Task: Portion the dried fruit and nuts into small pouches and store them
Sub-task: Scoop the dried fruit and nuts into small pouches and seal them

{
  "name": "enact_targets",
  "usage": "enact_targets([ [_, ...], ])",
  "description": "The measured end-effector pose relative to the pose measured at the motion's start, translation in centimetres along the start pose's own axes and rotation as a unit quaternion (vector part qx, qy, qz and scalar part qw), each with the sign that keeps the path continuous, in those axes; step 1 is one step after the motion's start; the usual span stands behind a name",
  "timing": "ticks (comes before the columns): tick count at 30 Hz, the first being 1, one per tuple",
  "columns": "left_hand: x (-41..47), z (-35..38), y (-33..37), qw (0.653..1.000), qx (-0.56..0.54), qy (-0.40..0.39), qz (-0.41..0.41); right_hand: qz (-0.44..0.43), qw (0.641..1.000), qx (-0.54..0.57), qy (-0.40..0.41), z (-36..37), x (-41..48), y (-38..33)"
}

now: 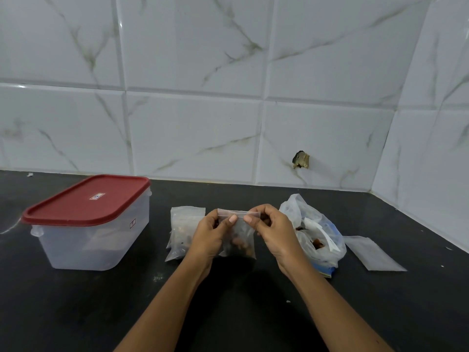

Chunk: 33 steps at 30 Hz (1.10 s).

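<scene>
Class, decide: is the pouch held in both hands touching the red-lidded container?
Apart. The head view shows the held pouch right of the container, with a second pouch and dark counter between.

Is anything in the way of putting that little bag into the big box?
Yes. The red lid sits on the box, covering its top. The filled pouches lie between the held pouch and the box.
</scene>
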<state>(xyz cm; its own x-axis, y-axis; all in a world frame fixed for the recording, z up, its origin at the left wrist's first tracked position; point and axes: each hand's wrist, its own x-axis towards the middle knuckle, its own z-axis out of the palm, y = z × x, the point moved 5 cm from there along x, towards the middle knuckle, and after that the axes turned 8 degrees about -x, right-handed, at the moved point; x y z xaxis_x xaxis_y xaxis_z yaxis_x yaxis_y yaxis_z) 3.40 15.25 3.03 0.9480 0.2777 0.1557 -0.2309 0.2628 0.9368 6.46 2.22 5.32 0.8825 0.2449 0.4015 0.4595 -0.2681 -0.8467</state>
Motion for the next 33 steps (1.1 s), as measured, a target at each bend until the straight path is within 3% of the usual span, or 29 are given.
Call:
enact_targets([
  [18,-0.2,0.3,0.5,0.999,0.021,-0.017,0.04,-0.01,0.998,-0.064,0.025,0.1,0.3,0.1],
  [23,-0.2,0.3,0.4,1.0,-0.024,-0.012,0.013,0.018,0.999,-0.026,0.022,-0.1,0.3,0.5],
  [33,-0.1,0.2,0.2,0.999,0.021,-0.013,0.027,0.039,0.999,0.019,-0.008,0.7,0.3,1.2],
])
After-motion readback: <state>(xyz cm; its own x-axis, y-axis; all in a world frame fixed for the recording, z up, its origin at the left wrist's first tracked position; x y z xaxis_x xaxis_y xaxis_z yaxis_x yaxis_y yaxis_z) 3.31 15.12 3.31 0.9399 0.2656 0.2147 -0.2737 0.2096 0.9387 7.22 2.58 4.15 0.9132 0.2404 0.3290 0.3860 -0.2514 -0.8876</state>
